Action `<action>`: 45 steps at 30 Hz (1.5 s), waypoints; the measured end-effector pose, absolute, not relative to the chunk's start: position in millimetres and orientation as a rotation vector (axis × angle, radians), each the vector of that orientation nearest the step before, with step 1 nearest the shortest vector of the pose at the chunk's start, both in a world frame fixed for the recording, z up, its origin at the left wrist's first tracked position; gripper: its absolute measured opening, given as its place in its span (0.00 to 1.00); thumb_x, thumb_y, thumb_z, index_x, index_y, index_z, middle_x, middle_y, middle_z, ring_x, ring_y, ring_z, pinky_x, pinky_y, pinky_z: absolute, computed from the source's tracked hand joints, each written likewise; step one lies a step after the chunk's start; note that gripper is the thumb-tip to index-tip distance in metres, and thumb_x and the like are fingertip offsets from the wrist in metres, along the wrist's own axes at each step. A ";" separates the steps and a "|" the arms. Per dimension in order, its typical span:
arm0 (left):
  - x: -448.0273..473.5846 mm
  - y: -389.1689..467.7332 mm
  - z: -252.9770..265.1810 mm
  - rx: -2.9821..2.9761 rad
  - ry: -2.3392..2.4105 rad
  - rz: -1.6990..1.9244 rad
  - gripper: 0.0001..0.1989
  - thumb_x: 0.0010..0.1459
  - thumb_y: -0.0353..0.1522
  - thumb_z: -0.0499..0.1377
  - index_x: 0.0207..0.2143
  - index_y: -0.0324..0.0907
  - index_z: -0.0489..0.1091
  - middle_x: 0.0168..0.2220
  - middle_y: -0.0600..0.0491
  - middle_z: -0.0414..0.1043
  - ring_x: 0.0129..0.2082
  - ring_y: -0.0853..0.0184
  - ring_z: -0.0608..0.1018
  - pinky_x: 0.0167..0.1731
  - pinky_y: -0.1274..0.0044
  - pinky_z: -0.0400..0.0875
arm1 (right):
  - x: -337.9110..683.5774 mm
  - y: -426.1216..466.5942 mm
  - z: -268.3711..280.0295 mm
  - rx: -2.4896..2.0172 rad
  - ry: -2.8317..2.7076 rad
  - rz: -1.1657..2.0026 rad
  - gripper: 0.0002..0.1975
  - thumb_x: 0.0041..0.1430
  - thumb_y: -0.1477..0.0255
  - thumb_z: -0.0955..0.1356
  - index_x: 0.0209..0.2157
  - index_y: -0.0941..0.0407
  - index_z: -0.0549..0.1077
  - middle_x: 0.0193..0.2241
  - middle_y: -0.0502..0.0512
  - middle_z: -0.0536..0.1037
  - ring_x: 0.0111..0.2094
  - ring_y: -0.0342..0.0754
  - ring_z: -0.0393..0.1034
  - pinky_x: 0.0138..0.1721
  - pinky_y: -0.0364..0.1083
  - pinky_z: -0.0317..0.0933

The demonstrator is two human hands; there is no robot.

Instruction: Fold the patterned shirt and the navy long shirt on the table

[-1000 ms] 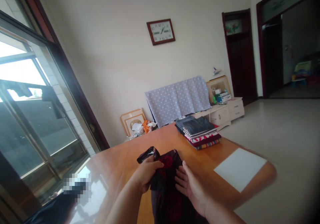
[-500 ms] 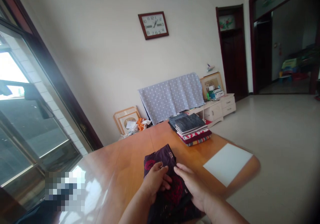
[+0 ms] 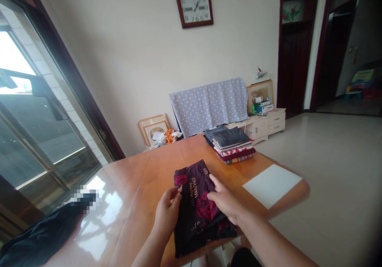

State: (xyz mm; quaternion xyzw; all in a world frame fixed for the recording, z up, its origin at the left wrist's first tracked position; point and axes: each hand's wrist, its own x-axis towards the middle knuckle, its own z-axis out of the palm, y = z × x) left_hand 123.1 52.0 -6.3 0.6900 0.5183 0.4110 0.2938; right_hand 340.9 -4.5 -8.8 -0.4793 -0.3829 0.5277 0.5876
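A folded dark purple garment (image 3: 191, 219) with red roses and pale lettering lies near the table's front edge. My left hand (image 3: 167, 209) is closed on its left edge, thumb and fingers pinched together. Along the opposite edge, my right hand (image 3: 225, 199) grips the cloth, thumb on top and the other fingers partly hidden at the side. Beyond the garment, to the right, stands a stack of folded clothes (image 3: 232, 145), with dark denim-like pieces on top and striped and red-patterned ones below.
A white sheet (image 3: 273, 185) lies at the right of the wooden table (image 3: 143, 179). Dark cloth (image 3: 41, 235) rests at the left, beside a blurred patch. Behind the table are a cloth-draped object (image 3: 209, 106) and a low white cabinet (image 3: 276, 119). A glass door (image 3: 53, 112) is on the left.
My left hand has moved from the garment's middle to its left edge, uncovering the lettering and roses. My right hand now grips the right edge. The view has tilted down slightly.
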 end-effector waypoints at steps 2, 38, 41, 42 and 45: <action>121.1 45.5 -9.0 2.056 1.346 1.045 0.20 0.62 0.45 0.57 0.50 0.45 0.76 0.51 0.46 0.77 0.54 0.56 0.76 0.57 0.63 0.67 | 335.1 -3.3 -1.0 -1.111 -0.898 1.255 0.45 0.48 0.77 0.68 0.69 0.48 0.56 0.60 0.54 0.72 0.54 0.50 0.72 0.54 0.48 0.64; 144.0 66.8 1.6 2.547 1.601 0.442 0.30 0.67 0.48 0.45 0.65 0.45 0.64 0.70 0.45 0.55 0.71 0.51 0.54 0.67 0.46 0.36 | 358.5 59.3 -13.0 -1.003 -0.598 1.381 0.39 0.52 0.67 0.73 0.63 0.55 0.57 0.38 0.56 0.82 0.35 0.47 0.77 0.36 0.45 0.67; 143.1 65.0 -3.2 2.506 1.660 0.370 0.34 0.66 0.52 0.43 0.66 0.45 0.62 0.70 0.45 0.53 0.71 0.48 0.53 0.65 0.43 0.31 | 356.2 77.0 -14.4 -1.065 -0.648 1.343 0.27 0.53 0.63 0.73 0.53 0.54 0.66 0.32 0.51 0.80 0.28 0.45 0.75 0.29 0.42 0.64; 142.7 64.2 -4.5 2.503 1.672 0.368 0.34 0.66 0.52 0.43 0.67 0.45 0.62 0.70 0.45 0.53 0.71 0.48 0.53 0.65 0.42 0.30 | 355.2 82.7 -14.9 -1.096 -0.679 1.337 0.23 0.54 0.61 0.73 0.49 0.54 0.69 0.30 0.50 0.80 0.26 0.44 0.73 0.27 0.42 0.63; 143.1 62.7 -5.9 2.509 1.700 0.378 0.35 0.66 0.52 0.43 0.67 0.46 0.61 0.70 0.45 0.53 0.71 0.48 0.53 0.65 0.42 0.26 | 350.0 98.7 -15.1 -1.155 -0.760 1.335 0.18 0.52 0.56 0.73 0.36 0.56 0.73 0.25 0.51 0.78 0.22 0.44 0.70 0.25 0.42 0.60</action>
